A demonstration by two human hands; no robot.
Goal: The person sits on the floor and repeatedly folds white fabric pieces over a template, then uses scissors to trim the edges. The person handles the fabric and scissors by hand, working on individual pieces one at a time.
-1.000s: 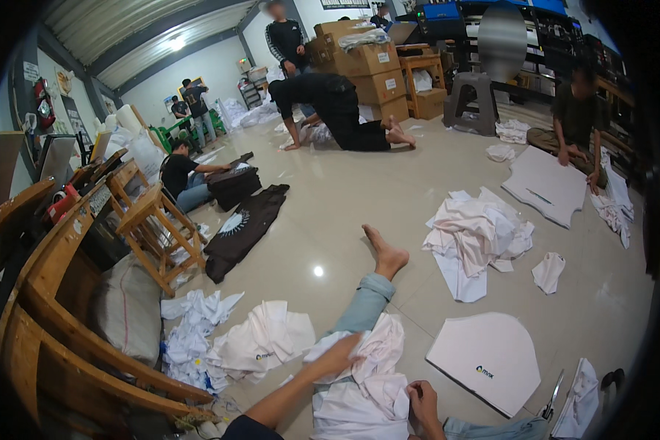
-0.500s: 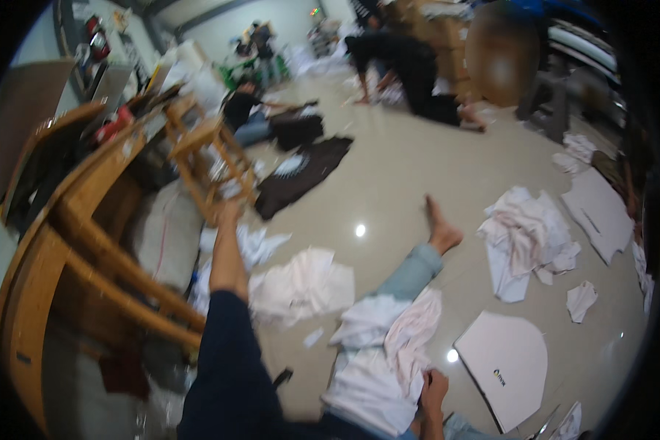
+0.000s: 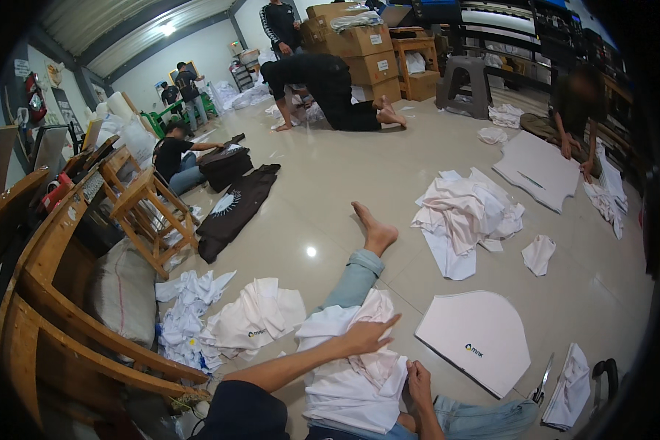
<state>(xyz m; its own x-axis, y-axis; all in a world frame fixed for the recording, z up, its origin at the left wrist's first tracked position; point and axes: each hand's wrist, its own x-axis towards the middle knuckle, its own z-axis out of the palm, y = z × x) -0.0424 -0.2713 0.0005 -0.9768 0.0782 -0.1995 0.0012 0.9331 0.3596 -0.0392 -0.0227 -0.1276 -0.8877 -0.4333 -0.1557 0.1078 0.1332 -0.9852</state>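
White and pale pink fabric pieces (image 3: pixel 348 400) lie heaped over my lap and jeans. My left hand (image 3: pixel 368 336) reaches across the heap, palm down, fingers stretched and apart, holding nothing. Beside the heap's right edge my right hand (image 3: pixel 418 383) is closed, with its fingertips at the margin of the white cloth. To the right of my leg lies a neat stack of pale cut panels (image 3: pixel 469 323) with a small printed logo. Left of my leg, a crumpled pale piece (image 3: pixel 260 312) with a similar logo rests on the floor.
Scissors (image 3: pixel 543 381) and a folded white cloth (image 3: pixel 570 389) lie at lower right. Beyond is a loose fabric pile (image 3: pixel 466 220). Wooden stools (image 3: pixel 150 213), a sack (image 3: pixel 125 293) and dark shirts (image 3: pixel 238 205) are at left. Several people work around; one (image 3: pixel 579 110) sits at right.
My left arm has swung back from its reach toward the stool, and its hand is now over the lap heap. The view has shifted, showing more of the room. My right hand stays by the cloth.
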